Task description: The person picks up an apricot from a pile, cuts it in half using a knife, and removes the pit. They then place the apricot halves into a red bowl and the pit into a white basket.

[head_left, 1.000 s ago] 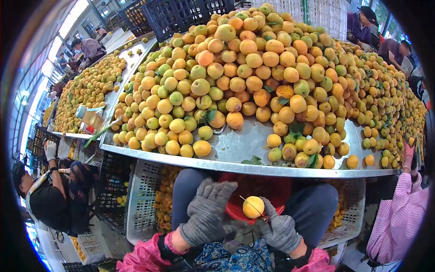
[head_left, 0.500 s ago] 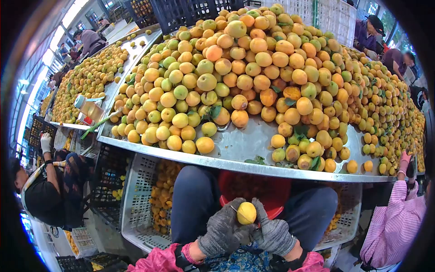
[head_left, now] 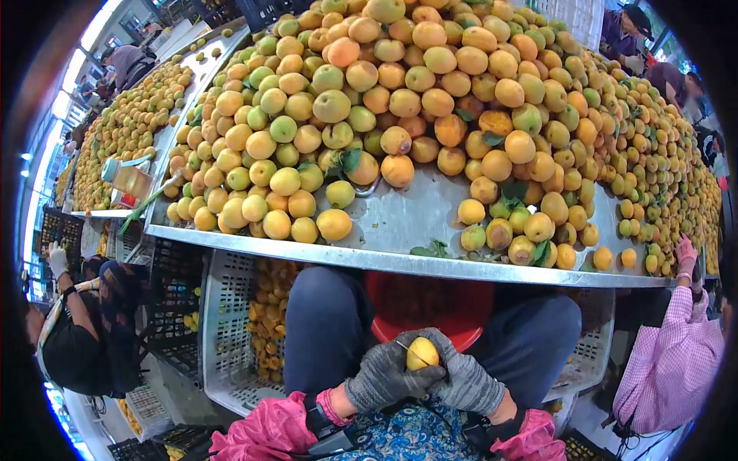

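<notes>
Both hands wear grey knitted gloves and meet low in the middle of the view, above the lap. Between them is one yellow fruit (head_left: pixel 422 353), with a thin blade or dark line at its upper left. My left hand (head_left: pixel 390 376) is closed around the left side, its fingers curled under the fruit. My right hand (head_left: pixel 463 375) wraps the fruit from the right and behind. The blade's handle, if any, is hidden by the left glove. Just beyond the hands is a red basin (head_left: pixel 461 338) between the knees.
A metal table (head_left: pixel 369 265) bears a large heap of yellow-orange fruit (head_left: pixel 438 100). White crates (head_left: pixel 223 330) of fruit stand below it. A bottle (head_left: pixel 131 179) lies at left. Co-workers sit at the left (head_left: pixel 77 330) and right (head_left: pixel 669 361); others are farther back.
The view has shifted slightly. The right fingers have moved from beside the fruit to behind it, and the hands now enclose the fruit more closely.
</notes>
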`<state>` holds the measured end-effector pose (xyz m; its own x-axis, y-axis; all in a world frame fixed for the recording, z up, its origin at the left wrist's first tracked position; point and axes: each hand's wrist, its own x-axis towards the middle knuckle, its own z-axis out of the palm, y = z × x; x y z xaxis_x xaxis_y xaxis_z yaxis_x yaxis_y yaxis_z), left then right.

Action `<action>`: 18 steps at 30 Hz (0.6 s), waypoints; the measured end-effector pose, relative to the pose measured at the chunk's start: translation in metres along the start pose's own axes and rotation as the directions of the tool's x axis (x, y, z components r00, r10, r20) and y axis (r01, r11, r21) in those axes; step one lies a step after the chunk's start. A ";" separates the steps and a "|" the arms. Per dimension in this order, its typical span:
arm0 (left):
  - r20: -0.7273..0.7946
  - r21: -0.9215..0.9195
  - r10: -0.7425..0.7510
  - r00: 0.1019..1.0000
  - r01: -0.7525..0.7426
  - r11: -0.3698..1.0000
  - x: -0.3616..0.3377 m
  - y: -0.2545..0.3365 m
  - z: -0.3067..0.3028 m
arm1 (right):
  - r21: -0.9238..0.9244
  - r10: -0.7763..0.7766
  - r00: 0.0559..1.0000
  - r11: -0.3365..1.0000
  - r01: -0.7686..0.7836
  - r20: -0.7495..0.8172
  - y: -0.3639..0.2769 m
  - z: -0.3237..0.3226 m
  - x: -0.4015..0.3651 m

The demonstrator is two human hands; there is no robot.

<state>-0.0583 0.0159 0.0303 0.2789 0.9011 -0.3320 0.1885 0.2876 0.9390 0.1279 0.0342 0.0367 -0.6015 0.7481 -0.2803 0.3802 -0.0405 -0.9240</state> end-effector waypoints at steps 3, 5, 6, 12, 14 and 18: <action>0.023 -0.070 0.008 1.000 -0.006 0.997 0.001 -0.001 -0.002 | 0.006 0.009 1.000 1.000 -0.009 0.029 0.002 -0.003 0.003; 0.020 0.017 0.046 0.999 -0.046 0.999 0.000 -0.007 -0.003 | 0.047 -0.008 0.997 0.999 0.004 0.080 0.007 -0.004 0.005; 0.021 0.111 0.100 0.995 -0.102 0.989 0.000 -0.010 -0.004 | 0.051 -0.001 0.997 0.999 -0.003 0.082 0.009 -0.005 0.006; 0.052 -0.277 0.010 0.999 0.005 0.961 0.001 -0.008 -0.012 | 0.323 0.066 0.996 0.943 -0.083 0.063 -0.006 -0.026 0.010; 0.008 -0.361 -0.009 1.000 0.011 0.932 0.003 -0.016 -0.012 | 0.500 0.180 0.982 0.847 -0.182 0.054 -0.008 -0.033 0.008; -0.074 -0.741 -0.150 0.986 0.046 0.670 0.001 -0.013 -0.013 | 0.690 0.250 0.947 0.650 -0.318 0.201 -0.013 -0.037 -0.009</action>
<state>-0.0724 0.0176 0.0188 0.1769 0.8693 -0.4615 -0.5587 0.4747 0.6801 0.1538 0.0524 0.0611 -0.6157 0.5655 -0.5488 -0.0465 -0.7213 -0.6911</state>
